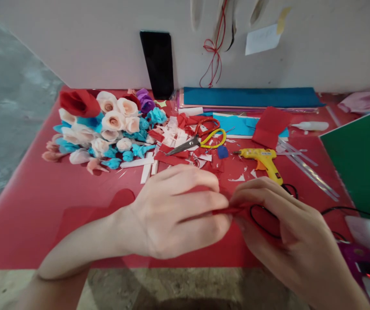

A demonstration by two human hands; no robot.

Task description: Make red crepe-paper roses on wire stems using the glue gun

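Note:
Above the near part of the red table [107, 254], my left hand [180, 215] is closed, its fingers curled on a strip of red crepe paper [233, 210]. From the other side, my right hand [288, 228] pinches the same paper between thumb and fingertips. Most of the paper is hidden by my fingers. Beyond my hands lie scissors [193, 142] with one red and one yellow handle, among red and white paper scraps [175, 135]. A yellow glue gun [262, 159] rests past my right hand, and its black cord runs behind that hand.
Paper flowers [112, 120] in several colours are heaped at the back left. A black phone [158, 64] leans on the white board [91, 43]. Blue crepe paper [252, 97], a small white bottle [310, 125], clear glue sticks [314, 172] and a green board [362, 159] lie further right.

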